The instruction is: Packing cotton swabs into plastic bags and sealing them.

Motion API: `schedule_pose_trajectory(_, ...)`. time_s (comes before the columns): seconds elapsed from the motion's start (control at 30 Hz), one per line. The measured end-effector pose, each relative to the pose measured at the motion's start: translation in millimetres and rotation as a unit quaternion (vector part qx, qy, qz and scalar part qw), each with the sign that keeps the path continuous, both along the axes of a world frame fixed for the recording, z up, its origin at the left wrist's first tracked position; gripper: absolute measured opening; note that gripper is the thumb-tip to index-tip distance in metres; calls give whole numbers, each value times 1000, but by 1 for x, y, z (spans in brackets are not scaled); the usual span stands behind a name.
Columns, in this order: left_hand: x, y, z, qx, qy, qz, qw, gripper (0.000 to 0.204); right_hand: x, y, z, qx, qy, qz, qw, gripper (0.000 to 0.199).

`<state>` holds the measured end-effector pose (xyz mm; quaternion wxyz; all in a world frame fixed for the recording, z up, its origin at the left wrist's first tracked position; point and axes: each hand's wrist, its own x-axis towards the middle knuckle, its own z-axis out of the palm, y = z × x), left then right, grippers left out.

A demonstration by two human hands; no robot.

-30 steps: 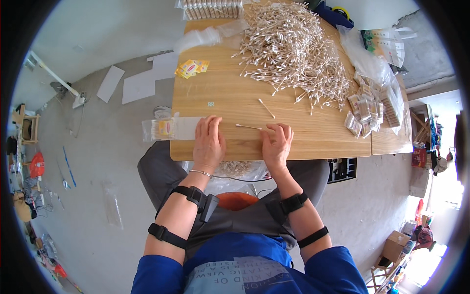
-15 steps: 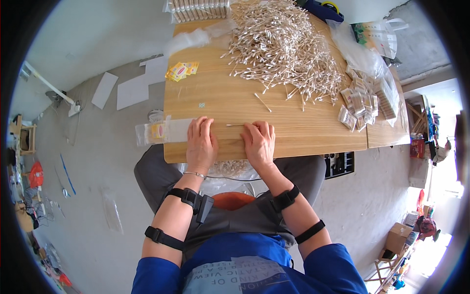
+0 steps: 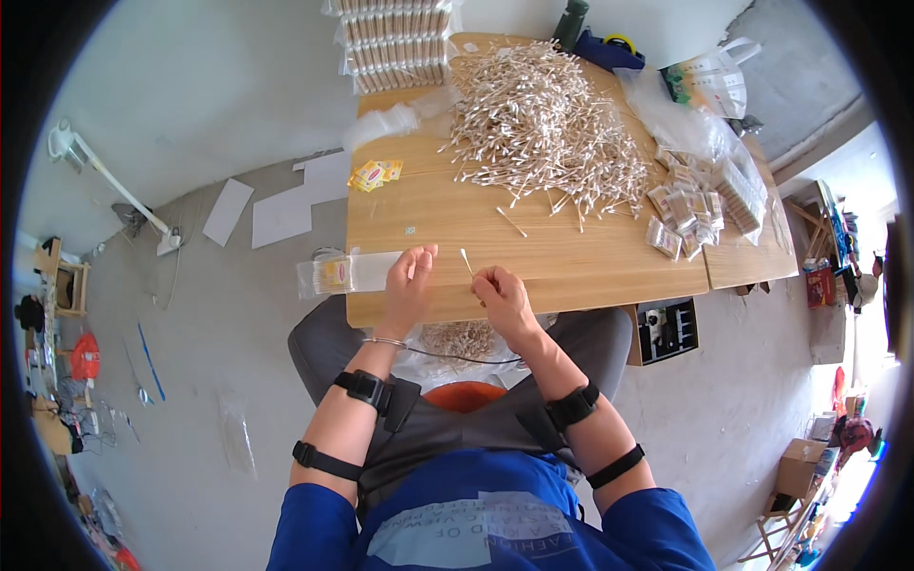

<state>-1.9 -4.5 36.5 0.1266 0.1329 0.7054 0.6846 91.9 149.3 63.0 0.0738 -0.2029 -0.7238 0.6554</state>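
Note:
My right hand pinches a cotton swab, its white tip pointing up and away over the near edge of the table. To its left, my left hand is tilted on its side with the fingers stretched out, and I see nothing in it. Beside that hand lies a flat whitish strip. At the strip's left end is a clear plastic packet with a yellow label, reaching past the table's edge. One loose cotton swab lies farther up the table, below a large pile of cotton swabs.
Stacked packs of swabs stand at the far left, with yellow cards nearer. Small filled packets and clear plastic bags lie at the right. A blue tape dispenser sits at the back. More swabs are in my lap.
My right hand has turned and raised the swab from lying flat to pointing up. My left hand has rolled onto its side. The view has tilted, showing more of the table's far end.

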Motion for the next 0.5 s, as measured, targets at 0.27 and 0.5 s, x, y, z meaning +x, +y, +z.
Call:
schedule_pose_trajectory(0.27, 36, 15, 61, 80, -32, -135, 987, 33, 34, -9, 18, -111, 37, 35, 992, 15)
schedule_pose_trajectory(0.5, 59, 13, 64, 125, -106, -133, 977, 25, 55, -10, 48, -58, 28, 70, 995, 16)
